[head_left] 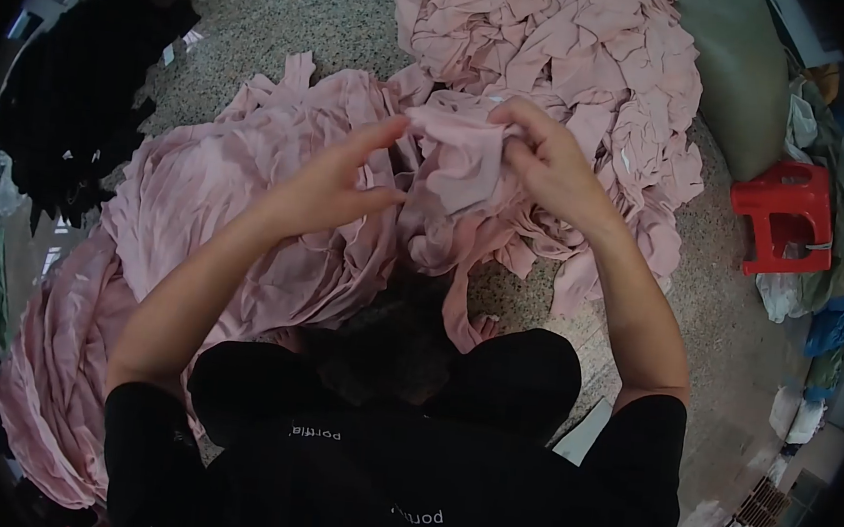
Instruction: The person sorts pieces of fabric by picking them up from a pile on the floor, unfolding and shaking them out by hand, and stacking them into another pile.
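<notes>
A crumpled piece of pink fabric hangs from my right hand, pinched between the thumb and fingers at its upper right edge. To its left is my left hand, thumb and fingers spread wide apart, palm turned toward the cloth. The left fingertips come close to the fabric's left edge. Under my left forearm lies a large heap of pink cloth in long folds. Beyond my right hand spreads another pile of pink fabric pieces, many loosely crumpled.
A red plastic stool stands at the right, beside a large olive-grey sack. Black cloth is heaped at the far left. The speckled floor shows between the piles. Plastic bags line the right side.
</notes>
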`<act>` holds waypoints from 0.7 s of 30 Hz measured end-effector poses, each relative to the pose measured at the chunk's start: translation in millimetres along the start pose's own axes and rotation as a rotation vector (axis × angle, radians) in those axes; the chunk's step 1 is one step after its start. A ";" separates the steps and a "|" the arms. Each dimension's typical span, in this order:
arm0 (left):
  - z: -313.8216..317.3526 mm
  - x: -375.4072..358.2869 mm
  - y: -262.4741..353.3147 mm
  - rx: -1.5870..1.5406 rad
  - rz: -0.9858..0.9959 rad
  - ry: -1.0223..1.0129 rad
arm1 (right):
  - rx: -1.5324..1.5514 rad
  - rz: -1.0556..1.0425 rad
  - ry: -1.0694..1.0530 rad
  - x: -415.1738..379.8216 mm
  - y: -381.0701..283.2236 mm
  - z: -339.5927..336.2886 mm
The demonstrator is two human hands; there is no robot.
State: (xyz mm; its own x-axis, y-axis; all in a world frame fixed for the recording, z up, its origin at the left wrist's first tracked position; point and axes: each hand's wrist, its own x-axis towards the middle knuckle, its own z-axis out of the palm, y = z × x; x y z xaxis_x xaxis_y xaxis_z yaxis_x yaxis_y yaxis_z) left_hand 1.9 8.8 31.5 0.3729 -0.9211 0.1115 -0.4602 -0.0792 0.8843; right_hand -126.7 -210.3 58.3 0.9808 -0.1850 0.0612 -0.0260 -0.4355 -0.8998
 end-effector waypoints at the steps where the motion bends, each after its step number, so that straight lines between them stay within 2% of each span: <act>1: 19.0 23.5 -4.7 0.012 0.099 -0.004 | 0.148 0.151 -0.005 -2.4 -26.3 -11.3; 3: 50.0 55.0 -11.8 -0.266 0.010 -0.229 | 0.308 0.007 0.149 -10.2 -40.0 -38.9; 5: 85.7 62.3 -40.8 -0.026 0.026 -0.193 | 0.504 -0.072 0.375 -25.7 -62.5 -66.5; 6: 90.3 63.4 -34.9 -0.051 0.040 -0.146 | 0.561 -0.108 0.503 -36.0 -70.2 -79.9; 8: 90.2 66.9 -39.8 -0.004 0.043 -0.029 | 0.506 -0.178 0.501 -72.2 -53.0 -126.0; 9: 80.3 72.4 -36.0 -0.075 -0.148 0.017 | 0.510 -0.160 0.508 -93.0 -42.6 -141.1; 10: 68.4 74.7 -34.7 -0.041 -0.091 0.121 | 0.515 -0.140 0.511 -113.4 -31.1 -150.8; 11: 59.0 76.2 -31.2 -0.005 -0.037 0.225 | 0.459 -0.065 0.609 -130.4 -17.0 -154.6; 12: 56.3 72.3 -20.2 0.200 0.109 0.352 | 0.405 0.011 0.708 -149.0 0.4 -155.2; 13: 61.8 64.8 -16.2 0.198 0.106 0.343 | 0.442 0.038 0.742 -171.1 22.3 -156.9; 14: 67.8 55.3 -11.3 0.298 0.224 0.215 | 0.480 0.063 0.775 -194.4 46.6 -156.4; 15: 73.8 44.8 -6.2 0.397 0.343 0.085 | 0.480 0.178 0.839 -219.1 70.0 -149.6; 18: 139.7 5.8 -18.9 0.368 0.362 -0.389 | 0.484 0.616 0.942 -302.0 153.7 -109.6; 19: 165.7 -5.0 -33.2 0.395 0.371 -0.567 | 0.395 0.931 0.946 -325.2 180.3 -90.4; 20: 184.0 -10.5 -39.7 0.380 0.375 -0.580 | 0.292 1.244 0.933 -345.8 203.4 -75.8; 21: 199.7 -11.9 -44.4 0.326 0.303 -0.671 | -0.254 1.312 0.690 -356.9 226.5 -62.2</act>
State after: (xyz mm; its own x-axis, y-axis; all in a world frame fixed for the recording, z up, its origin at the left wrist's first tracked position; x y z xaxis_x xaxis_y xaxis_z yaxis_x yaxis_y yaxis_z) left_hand -143.0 -52.8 -99.6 -0.3220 -0.9446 -0.0628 -0.7146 0.1990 0.6706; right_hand -494.6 -297.7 -140.5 -0.0439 -0.8894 -0.4550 -0.8919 0.2401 -0.3833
